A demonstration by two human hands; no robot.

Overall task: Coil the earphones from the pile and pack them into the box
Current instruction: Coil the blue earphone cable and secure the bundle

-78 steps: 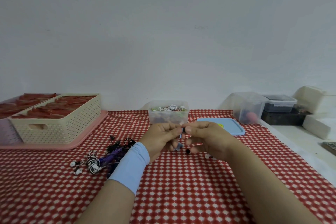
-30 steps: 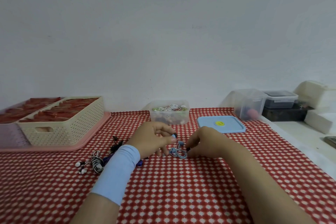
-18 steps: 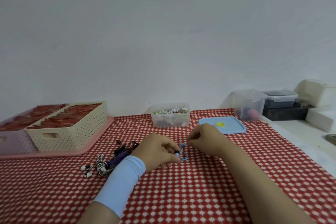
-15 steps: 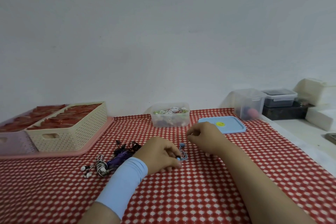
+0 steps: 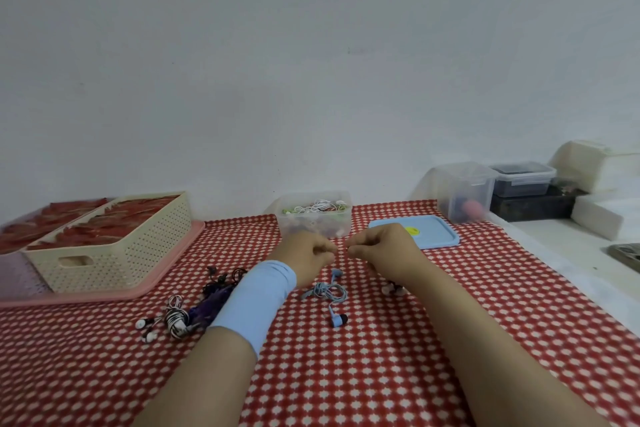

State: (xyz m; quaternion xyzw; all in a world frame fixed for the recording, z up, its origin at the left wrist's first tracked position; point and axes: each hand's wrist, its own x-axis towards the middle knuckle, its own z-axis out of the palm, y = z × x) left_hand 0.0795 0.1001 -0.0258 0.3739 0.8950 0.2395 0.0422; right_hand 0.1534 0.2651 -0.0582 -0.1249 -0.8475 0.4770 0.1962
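A blue pair of earphones (image 5: 329, 291) lies loosely looped on the red checked cloth, one bud (image 5: 338, 321) nearest me. Just above and behind it my left hand (image 5: 308, 255) and my right hand (image 5: 379, 250) hover with fingers curled, fingertips almost meeting. I see nothing held between them. The pile of earphones (image 5: 207, 302), black, purple and a striped coil, lies left of my left forearm. White buds (image 5: 393, 289) peek out under my right wrist. The clear box (image 5: 313, 218) with coiled earphones stands behind my hands.
The box's blue lid (image 5: 433, 236) lies to its right. A cream basket (image 5: 110, 253) on a pink tray (image 5: 162, 274) fills the back left. Clear tubs (image 5: 464, 194) and white blocks (image 5: 602, 215) stand at the right, beyond the table edge.
The blue earphones were between my hands, went down onto the cloth and now lie loose there. Both hands have lifted off them and drawn together above.
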